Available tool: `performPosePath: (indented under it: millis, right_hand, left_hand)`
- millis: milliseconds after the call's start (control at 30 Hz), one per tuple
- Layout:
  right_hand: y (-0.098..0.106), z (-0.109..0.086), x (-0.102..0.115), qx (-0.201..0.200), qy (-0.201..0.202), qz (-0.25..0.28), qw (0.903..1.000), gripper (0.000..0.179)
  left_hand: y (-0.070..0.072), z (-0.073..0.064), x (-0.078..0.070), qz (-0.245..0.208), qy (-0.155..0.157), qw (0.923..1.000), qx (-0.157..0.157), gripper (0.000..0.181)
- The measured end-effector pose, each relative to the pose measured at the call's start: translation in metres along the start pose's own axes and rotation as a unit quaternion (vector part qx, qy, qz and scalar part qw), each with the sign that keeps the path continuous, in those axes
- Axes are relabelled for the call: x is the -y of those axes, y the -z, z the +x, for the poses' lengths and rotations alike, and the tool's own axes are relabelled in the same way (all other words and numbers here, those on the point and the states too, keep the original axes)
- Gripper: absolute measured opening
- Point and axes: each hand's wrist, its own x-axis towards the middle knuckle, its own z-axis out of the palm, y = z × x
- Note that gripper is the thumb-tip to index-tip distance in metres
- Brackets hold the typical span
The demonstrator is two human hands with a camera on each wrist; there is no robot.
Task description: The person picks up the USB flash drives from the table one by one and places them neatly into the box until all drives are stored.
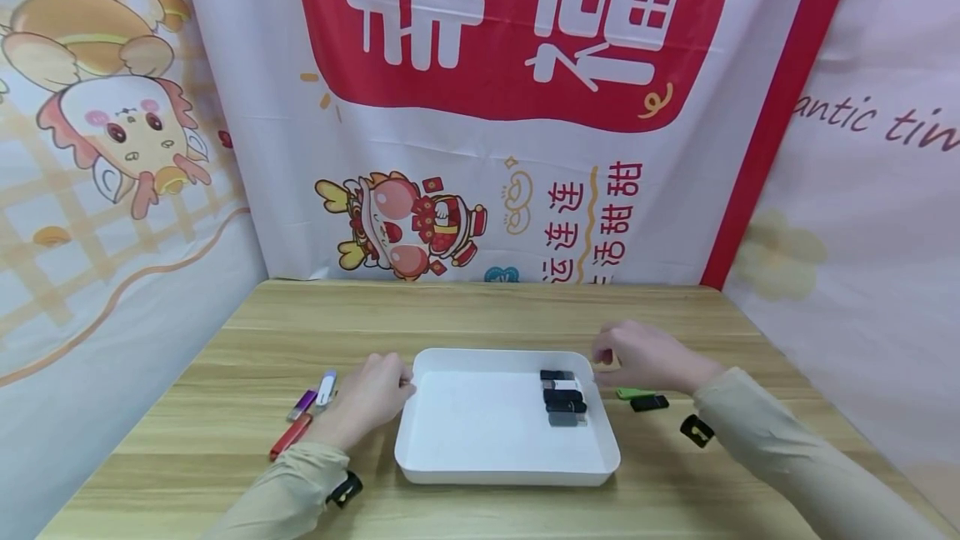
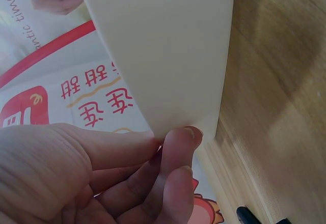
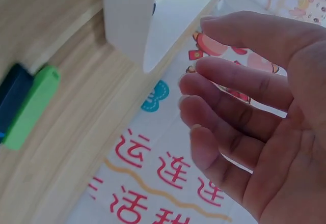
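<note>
A white rectangular tray sits on the wooden table. Inside it, along the right side, several USB sticks in black, white and grey lie in a column. My left hand is at the tray's left side; in the left wrist view its thumb and fingers pinch the rim near a corner. Beside the tray's far right corner, my right hand hovers with loosely bent fingers. The right wrist view shows a gap between thumb and fingertips, with nothing held.
Left of the tray lie a purple USB stick, a white one and a red one, partly near the left forearm. On the right are a green stick and a black stick. Printed cloth hangs behind the table.
</note>
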Motion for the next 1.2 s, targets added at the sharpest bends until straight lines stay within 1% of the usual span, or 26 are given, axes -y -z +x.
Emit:
performPosePath:
  millis: [133, 300, 400, 500, 567, 733, 867, 1000, 1200]
  right_hand:
    - [-0.001, -0.007, -0.01, 0.002, 0.001, 0.001, 1.0, 0.018]
    - [-0.007, -0.017, -0.022, -0.003, -0.016, -0.001, 0.9999, 0.026]
    - [-0.013, -0.025, -0.029, -0.015, -0.017, -0.011, 0.9997, 0.034]
    - [-0.017, -0.032, -0.035, -0.02, -0.02, -0.012, 0.9995, 0.044]
    - [-0.019, -0.035, -0.04, -0.017, -0.026, -0.009, 0.9995, 0.049]
    - [-0.022, -0.04, -0.054, 0.006, -0.046, 0.007, 0.9989, 0.056]
    - [-0.023, -0.045, -0.065, 0.019, -0.041, 0.011, 0.9989, 0.055]
    - [-0.024, -0.049, -0.074, 0.026, -0.021, 0.023, 0.9992, 0.051]
    - [-0.028, -0.055, -0.082, 0.039, -0.013, 0.034, 0.9986, 0.042]
  left_hand:
    - [0.0, 0.0, 0.0, 0.001, 0.0, 1.0, -0.003, 0.043]
    - [-0.001, 0.0, 0.0, 0.002, -0.002, 1.0, -0.005, 0.044]
    - [-0.001, 0.0, 0.0, 0.004, -0.002, 1.0, -0.004, 0.044]
    - [-0.001, 0.0, 0.0, 0.005, -0.003, 1.0, -0.003, 0.043]
    - [-0.002, 0.0, 0.0, 0.003, -0.002, 1.0, -0.002, 0.043]
    - [-0.002, 0.0, 0.0, -0.005, 0.004, 1.0, 0.005, 0.041]
    - [-0.001, 0.0, -0.001, -0.008, 0.004, 1.0, 0.003, 0.042]
    - [0.0, 0.0, -0.001, -0.006, 0.002, 1.0, -0.001, 0.046]
    - [0.0, 0.0, -0.001, -0.007, 0.004, 1.0, 0.001, 0.046]
